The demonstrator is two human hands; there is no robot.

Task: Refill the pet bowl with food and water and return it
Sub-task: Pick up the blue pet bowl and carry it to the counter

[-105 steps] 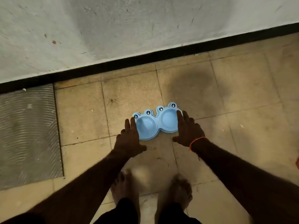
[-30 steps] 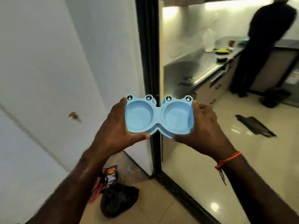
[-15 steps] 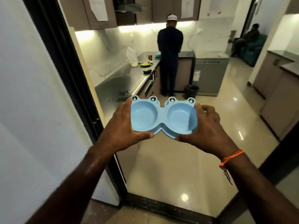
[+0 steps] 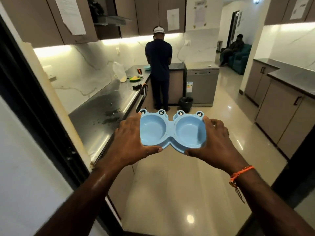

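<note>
- The blue pet bowl [image 4: 172, 132] is up in the air in front of the person; its long side runs left to right; both cups face up; the frog eyes point away
- The left hand [image 4: 131, 143] grips its left end; the right hand [image 4: 216, 142] grips its right end
- The kitchen looks closer than half a second ago; the bowl sits the same way in the hands

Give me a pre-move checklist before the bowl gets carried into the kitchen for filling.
1. Grip: left hand and right hand each hold one end of the blue double pet bowl: ok.
2. Bowl held level: ok.
3. Both wells empty, ready to fill: ok.
4. Path: a person stands at the far counter, bin beside them: not ok.
5. Left countertop has a wet patch: not ok for setting down.
6. Food and water source located: cannot tell.
</note>
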